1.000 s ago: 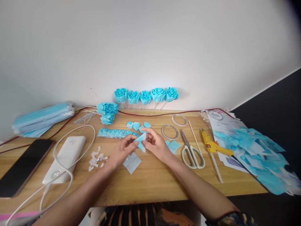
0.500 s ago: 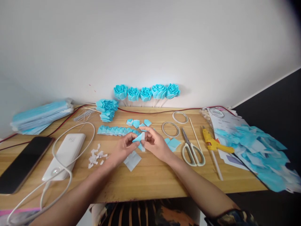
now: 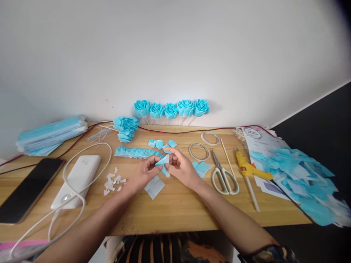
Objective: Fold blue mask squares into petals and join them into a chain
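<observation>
Grip: left hand (image 3: 144, 174) and right hand (image 3: 182, 168) pinch a folded blue piece (image 3: 163, 161), its middle partly hidden.

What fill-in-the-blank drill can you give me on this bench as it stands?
1. The left hand and the right hand together pinch a small folded piece coloured ____.
2. ____ finished roses stand in a row at the back.
3. The scissors lie just left of the yellow ____.

Missing words: blue; five; glue gun.
</observation>
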`<state>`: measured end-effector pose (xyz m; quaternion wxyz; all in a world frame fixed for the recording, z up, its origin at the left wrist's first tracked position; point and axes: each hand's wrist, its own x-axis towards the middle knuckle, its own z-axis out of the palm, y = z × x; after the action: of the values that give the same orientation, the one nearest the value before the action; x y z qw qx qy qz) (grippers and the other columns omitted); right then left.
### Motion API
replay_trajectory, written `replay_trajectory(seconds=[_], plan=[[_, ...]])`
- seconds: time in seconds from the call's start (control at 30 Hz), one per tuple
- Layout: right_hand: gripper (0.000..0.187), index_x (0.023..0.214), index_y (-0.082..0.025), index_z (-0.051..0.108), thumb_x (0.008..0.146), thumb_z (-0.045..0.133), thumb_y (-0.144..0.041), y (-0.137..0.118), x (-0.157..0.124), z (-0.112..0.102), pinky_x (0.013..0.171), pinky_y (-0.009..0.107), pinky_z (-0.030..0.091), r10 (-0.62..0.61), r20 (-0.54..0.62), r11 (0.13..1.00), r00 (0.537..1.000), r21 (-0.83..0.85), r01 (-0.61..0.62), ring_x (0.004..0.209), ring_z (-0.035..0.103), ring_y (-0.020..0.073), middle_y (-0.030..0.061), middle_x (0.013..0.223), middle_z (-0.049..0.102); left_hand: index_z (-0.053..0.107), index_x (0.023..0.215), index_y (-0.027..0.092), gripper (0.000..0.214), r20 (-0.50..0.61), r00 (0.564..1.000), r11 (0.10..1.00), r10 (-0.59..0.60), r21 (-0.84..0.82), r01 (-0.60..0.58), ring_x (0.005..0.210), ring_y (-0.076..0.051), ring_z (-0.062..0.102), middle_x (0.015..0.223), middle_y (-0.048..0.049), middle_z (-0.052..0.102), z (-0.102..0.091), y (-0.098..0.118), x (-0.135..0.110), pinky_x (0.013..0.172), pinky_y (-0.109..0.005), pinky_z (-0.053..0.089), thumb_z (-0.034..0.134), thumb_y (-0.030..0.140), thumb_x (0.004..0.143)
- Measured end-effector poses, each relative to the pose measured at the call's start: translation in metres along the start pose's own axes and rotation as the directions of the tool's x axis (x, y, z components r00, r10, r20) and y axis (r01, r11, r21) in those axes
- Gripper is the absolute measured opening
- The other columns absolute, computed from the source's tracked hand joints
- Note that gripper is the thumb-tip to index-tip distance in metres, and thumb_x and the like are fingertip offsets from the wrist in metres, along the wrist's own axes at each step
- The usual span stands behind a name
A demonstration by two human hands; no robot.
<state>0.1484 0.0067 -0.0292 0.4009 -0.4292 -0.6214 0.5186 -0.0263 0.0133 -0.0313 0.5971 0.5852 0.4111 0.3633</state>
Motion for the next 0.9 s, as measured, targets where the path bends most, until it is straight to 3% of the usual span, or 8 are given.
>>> replay_trajectory(seconds=[0.2, 0.4, 0.6, 0.73, 0.9], plan=[[0.045, 0.125, -0.026, 0.050, 0.081, 0.059, -0.018, -0.003, 0.000, 0.000, 0.064, 0.025, 0.041, 0.007, -0.009, 1.000, 1.000, 0.001, -0.007, 0.066, 0.051, 0.0112, -0.0043, 0.075, 0.053, 0.054, 0.078, 0.016, 0.027, -0.003, 1.000, 1.000, -0.013, -0.029, 0.013, 0.051, -0.008, 0.041, 0.062, 0.0041, 0.049, -0.001, -0.004, 0.001, 0.050, -0.022, 0.035, 0.065, 0.041, 0.077], [0.045, 0.122, -0.026, 0.049, 0.079, 0.060, -0.019, -0.007, 0.002, -0.001, 0.064, 0.027, 0.044, 0.051, 0.008, 0.986, 0.999, 0.157, -0.051, 0.068, 0.055, 0.0126, -0.0029, 0.078, 0.058, 0.060, 0.089, 0.016, 0.033, -0.038, 0.995, 0.978, -0.089, -0.194, 0.080, 0.053, -0.012, 0.048, 0.061, 0.0021, 0.053, -0.010, -0.007, 0.002, 0.050, -0.023, 0.037, 0.058, 0.048, 0.083], [0.046, 0.123, -0.025, 0.048, 0.079, 0.060, -0.019, -0.007, 0.002, -0.002, 0.064, 0.027, 0.045, 0.048, 0.015, 0.985, 0.999, 0.168, -0.050, 0.069, 0.056, 0.0125, -0.0031, 0.079, 0.059, 0.066, 0.075, 0.015, 0.034, 0.027, 0.995, 0.992, -0.100, -0.072, 0.102, 0.054, -0.012, 0.050, 0.063, -0.0007, 0.057, -0.016, -0.002, 0.000, 0.054, -0.024, 0.039, 0.061, 0.048, 0.079], [0.047, 0.124, -0.026, 0.048, 0.078, 0.060, -0.018, -0.006, 0.002, -0.002, 0.065, 0.027, 0.045, 0.049, 0.011, 0.985, 0.999, 0.168, -0.050, 0.070, 0.057, 0.0126, -0.0031, 0.079, 0.060, 0.070, 0.081, 0.014, 0.033, 0.010, 0.994, 0.993, -0.113, -0.042, 0.114, 0.055, -0.014, 0.050, 0.064, -0.0022, 0.061, -0.020, 0.000, 0.001, 0.054, -0.025, 0.040, 0.063, 0.046, 0.076], [0.048, 0.124, -0.025, 0.048, 0.079, 0.060, -0.017, -0.005, 0.002, -0.003, 0.065, 0.026, 0.045, 0.047, 0.010, 0.984, 0.999, 0.174, -0.048, 0.069, 0.057, 0.0122, -0.0032, 0.079, 0.060, 0.070, 0.069, 0.015, 0.033, 0.012, 0.995, 0.994, -0.102, 0.030, 0.102, 0.054, -0.013, 0.048, 0.061, -0.0028, 0.062, -0.021, 0.003, 0.001, 0.053, -0.024, 0.038, 0.063, 0.047, 0.075]])
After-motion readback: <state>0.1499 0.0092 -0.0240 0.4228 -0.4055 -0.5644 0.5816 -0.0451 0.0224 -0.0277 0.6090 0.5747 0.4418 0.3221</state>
